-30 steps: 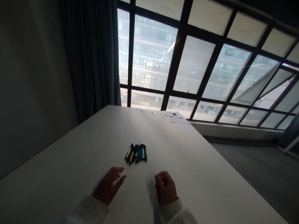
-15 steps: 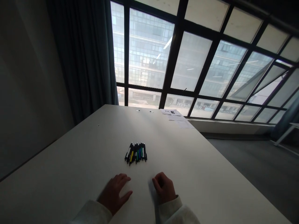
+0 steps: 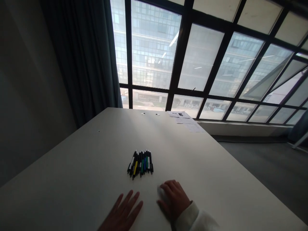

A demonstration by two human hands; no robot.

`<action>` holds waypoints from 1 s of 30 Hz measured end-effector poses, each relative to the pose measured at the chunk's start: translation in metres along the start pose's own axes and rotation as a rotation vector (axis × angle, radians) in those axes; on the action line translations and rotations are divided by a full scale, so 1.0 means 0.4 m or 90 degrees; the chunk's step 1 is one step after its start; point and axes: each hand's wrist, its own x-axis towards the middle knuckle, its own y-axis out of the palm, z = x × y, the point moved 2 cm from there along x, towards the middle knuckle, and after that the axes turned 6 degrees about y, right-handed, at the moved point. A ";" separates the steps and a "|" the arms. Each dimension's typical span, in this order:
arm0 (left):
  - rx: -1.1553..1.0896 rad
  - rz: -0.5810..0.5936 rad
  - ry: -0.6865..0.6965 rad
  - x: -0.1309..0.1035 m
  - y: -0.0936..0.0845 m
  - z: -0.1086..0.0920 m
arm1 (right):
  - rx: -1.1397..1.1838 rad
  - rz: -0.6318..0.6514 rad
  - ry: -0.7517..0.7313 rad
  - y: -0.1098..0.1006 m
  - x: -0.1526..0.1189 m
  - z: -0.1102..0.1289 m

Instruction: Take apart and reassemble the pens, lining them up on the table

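Observation:
A row of several pens [image 3: 140,164], mostly black with white, yellow, green and blue parts, lies side by side on the white table [image 3: 115,138]. My left hand [image 3: 124,211] is at the bottom of the view, in front of the pens, its fingers spread and nothing in it. To its right, my right hand [image 3: 174,199] hovers or rests low by the tabletop, slightly blurred. Its fingers are bent, with a gap between them and the thumb, and I see no object held there. Neither hand touches the pens.
Sheets of paper [image 3: 184,119] lie at the table's far right edge. Two small white pieces with dark spots [image 3: 150,114] are near the far edge. A dark curtain [image 3: 96,64] hangs at the left, and large windows [image 3: 154,51] stand behind the table.
My left hand has turned and spread its fingers, moving lower in view. My right hand has loosened from a closed curl and shifted slightly right. The pens look unmoved; the camera has tilted a little.

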 end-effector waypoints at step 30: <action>0.002 -0.010 -0.063 0.043 -0.056 0.000 | 0.038 0.137 0.059 -0.023 -0.022 0.024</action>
